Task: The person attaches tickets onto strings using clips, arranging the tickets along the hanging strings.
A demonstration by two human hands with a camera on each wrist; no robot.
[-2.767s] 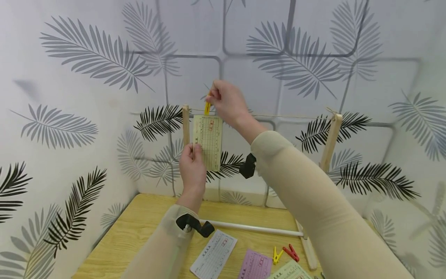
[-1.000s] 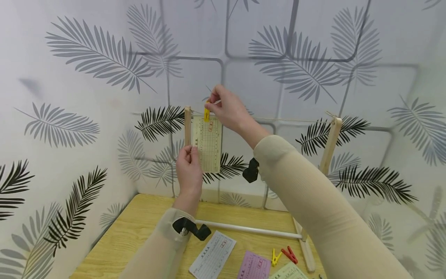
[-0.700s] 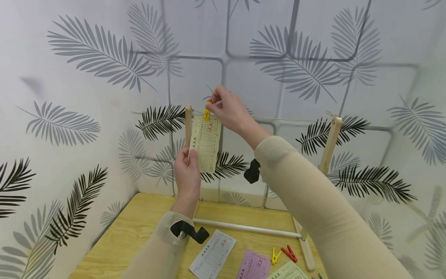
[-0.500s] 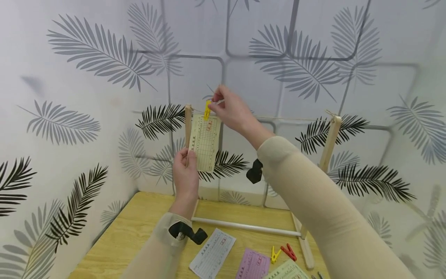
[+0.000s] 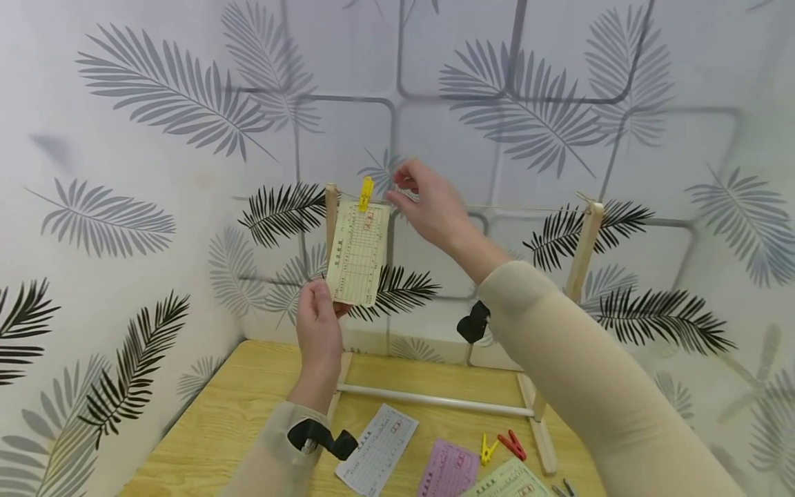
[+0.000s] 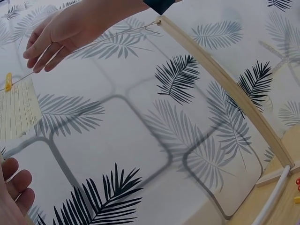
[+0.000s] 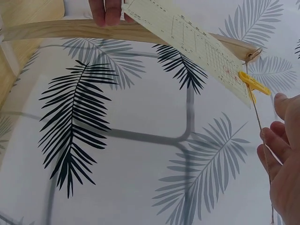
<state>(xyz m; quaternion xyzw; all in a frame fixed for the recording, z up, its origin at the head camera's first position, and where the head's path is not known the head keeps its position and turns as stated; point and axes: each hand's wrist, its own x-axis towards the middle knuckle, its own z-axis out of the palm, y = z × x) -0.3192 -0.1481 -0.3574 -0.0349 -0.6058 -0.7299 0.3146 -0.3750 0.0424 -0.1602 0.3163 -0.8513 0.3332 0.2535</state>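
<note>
Overhead, a yellow clothespin pinning a pale ruled slip to the string by the frame's left post, left hand pinching its bottom corner. From the left wrist, right hand loose-fingered, holding nothing, against the string. From the right wrist, clothespin just beside those relaxed fingertips.

A pale yellow slip of paper hangs slantwise across the top, pinned near its far corner by a yellow peg to a thin string. Behind it runs a wooden post. Fingers of the left hand touch the slip's other end. The right hand sits at the right edge, just beside the string, fingers loose, off the peg. The leaf-patterned wall fills the rest.
</note>
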